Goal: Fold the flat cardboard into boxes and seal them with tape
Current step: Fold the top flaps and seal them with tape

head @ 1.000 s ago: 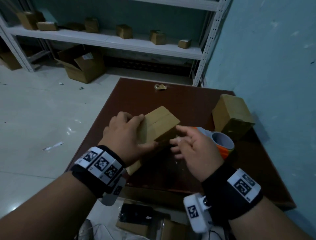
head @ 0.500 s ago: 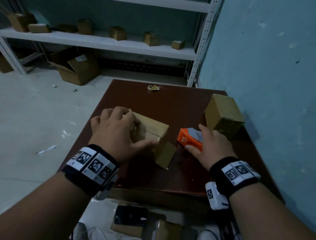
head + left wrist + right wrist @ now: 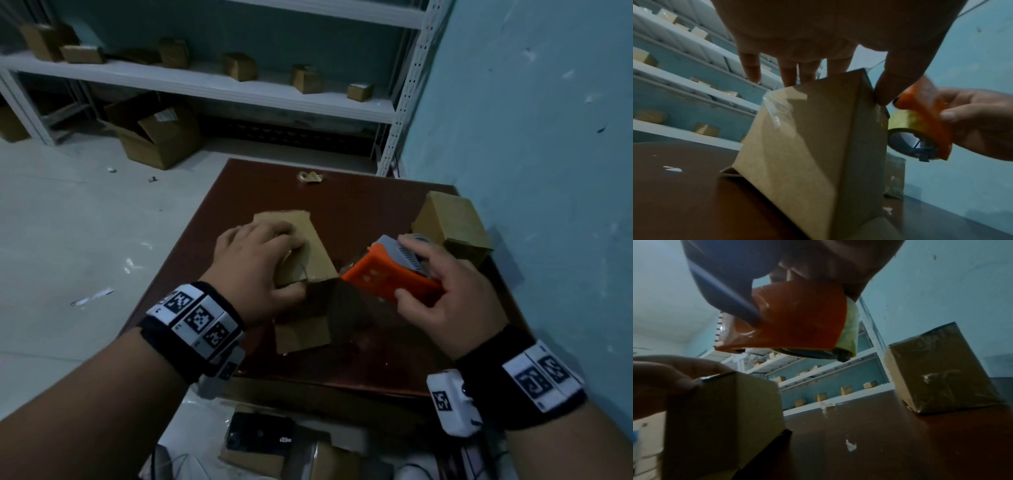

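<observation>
A small brown cardboard box (image 3: 310, 253) stands on the dark red-brown table (image 3: 363, 212), its lower flaps spread on the tabletop. My left hand (image 3: 263, 263) grips its top, fingers over the closed flaps and thumb against the near side. In the left wrist view the box (image 3: 807, 146) shows a strip of clear tape at its top corner. My right hand (image 3: 442, 291) holds an orange tape dispenser (image 3: 387, 277) just right of the box, lifted off the table. The right wrist view shows the dispenser (image 3: 789, 318) with its toothed edge above the box (image 3: 723, 415).
A taped, finished box (image 3: 452, 226) sits at the table's right side by the blue wall. A tape scrap (image 3: 310, 177) lies near the far edge. White shelving (image 3: 205, 82) with several small boxes stands behind, and an open carton (image 3: 154, 133) on the floor.
My right hand let go of the box, took hold of the orange dispenser on the table and lifted it toward the box. My left hand set the box down and kept gripping it.
</observation>
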`<state>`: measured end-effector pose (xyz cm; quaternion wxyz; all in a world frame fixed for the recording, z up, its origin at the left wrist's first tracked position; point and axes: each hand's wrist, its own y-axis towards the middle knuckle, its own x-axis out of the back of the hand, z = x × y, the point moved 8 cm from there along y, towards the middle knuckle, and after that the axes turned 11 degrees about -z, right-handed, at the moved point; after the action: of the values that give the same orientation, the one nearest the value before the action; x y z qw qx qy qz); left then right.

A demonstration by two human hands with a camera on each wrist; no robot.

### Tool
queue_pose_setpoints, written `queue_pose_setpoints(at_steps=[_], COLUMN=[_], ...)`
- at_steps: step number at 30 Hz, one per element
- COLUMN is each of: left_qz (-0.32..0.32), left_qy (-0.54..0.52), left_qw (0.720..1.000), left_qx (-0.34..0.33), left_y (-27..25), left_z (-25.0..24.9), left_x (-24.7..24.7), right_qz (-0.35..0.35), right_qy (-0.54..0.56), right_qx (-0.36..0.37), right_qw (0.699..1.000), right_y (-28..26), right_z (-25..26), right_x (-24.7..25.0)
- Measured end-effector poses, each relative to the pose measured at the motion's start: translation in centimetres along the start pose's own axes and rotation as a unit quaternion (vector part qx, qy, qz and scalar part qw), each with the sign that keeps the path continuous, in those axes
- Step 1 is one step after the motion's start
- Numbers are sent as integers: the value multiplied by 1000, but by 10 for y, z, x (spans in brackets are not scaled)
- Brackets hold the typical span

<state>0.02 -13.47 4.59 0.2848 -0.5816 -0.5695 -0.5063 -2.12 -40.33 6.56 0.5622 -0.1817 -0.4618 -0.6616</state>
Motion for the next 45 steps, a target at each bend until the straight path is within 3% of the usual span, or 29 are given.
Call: queue_pose_setpoints(at_steps=[4,7,13,21,34,45], left_qz=[-63,-126,19,-28,-6,12], left_qy=[-140,-234,-387,-371,-497,-501], left_qw=[988,962,922,926,867,865], left_qx=[-26,-66,-1,-61,-38,-22], left_y=[0,-8,-27,-33,-34,-35], left_z=[-9,-24,-37,-34,-30,-34], left_x=[18,40,16,27,34,34], right_qz=[2,-1,-14,-24,-9,-3], right_qy=[-6,11,51,85,117,140], right_qx=[118,135,167,177,167,147], right_qw=[993,991,985,980,979,979], right_y=[-12,-14,-18,-21,-28,-28], right_z=[30,33,44,49,46,44], right_x=[1,1,1,0,-6,-7])
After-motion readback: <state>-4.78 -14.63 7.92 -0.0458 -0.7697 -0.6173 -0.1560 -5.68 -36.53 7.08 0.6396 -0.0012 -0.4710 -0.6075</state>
